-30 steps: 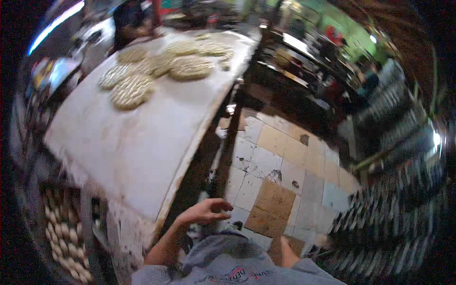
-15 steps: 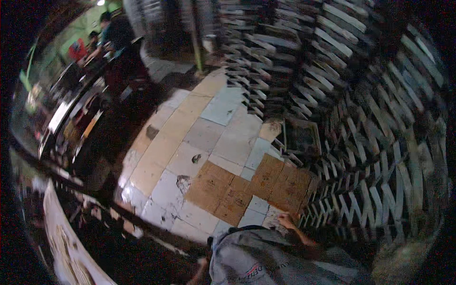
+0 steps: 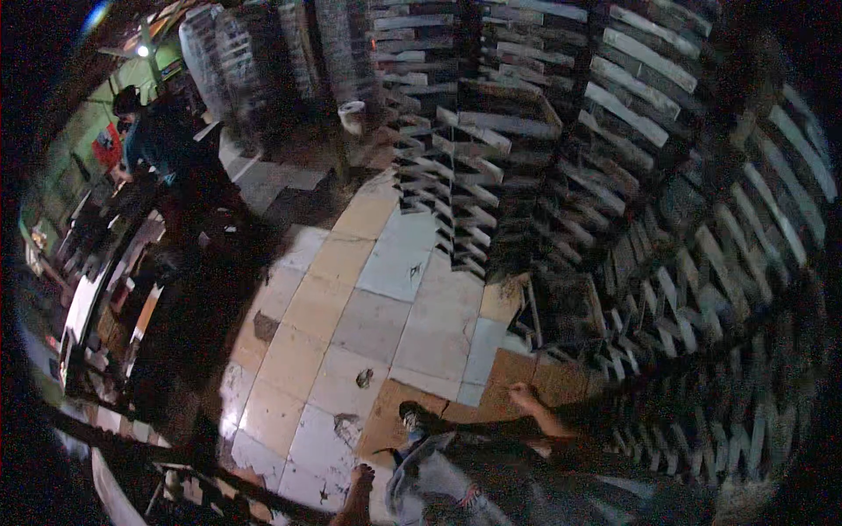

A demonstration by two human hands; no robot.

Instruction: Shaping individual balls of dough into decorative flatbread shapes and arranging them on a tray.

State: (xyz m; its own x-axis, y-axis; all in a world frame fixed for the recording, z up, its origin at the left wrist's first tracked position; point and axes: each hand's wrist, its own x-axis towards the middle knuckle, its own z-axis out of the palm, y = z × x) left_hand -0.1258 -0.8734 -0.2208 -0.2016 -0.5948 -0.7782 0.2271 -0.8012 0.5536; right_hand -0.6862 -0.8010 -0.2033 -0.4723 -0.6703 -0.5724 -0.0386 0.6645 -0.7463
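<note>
My left hand (image 3: 360, 476) hangs low beside the grey shirt (image 3: 447, 478), over the pale floor tiles, with its fingers curled in. Over the brown tiles is my right hand (image 3: 524, 396), its forearm reaching in from the lower right and its fingers loosely closed. I see nothing in either hand. One dark shoe (image 3: 409, 415) shows ahead of the shirt, on the brown tiles (image 3: 386, 412). Nearest to the right hand are a dark framed box-like thing (image 3: 566, 307) and stacked slats (image 3: 667, 351).
Tall criss-cross stacks of wooden slats (image 3: 636, 83) line the right side and far end. At the left another person (image 3: 162, 145) leans over a cluttered workbench (image 3: 83, 307). A post (image 3: 329, 105) and a white bucket-like container (image 3: 352, 117) stand farther off. Patchwork tiles (image 3: 377, 320) cover the floor.
The view has shifted, and I am farther forward: the brown tiles now lie partly beneath me. A shoe has come into sight. My left hand shows more fully.
</note>
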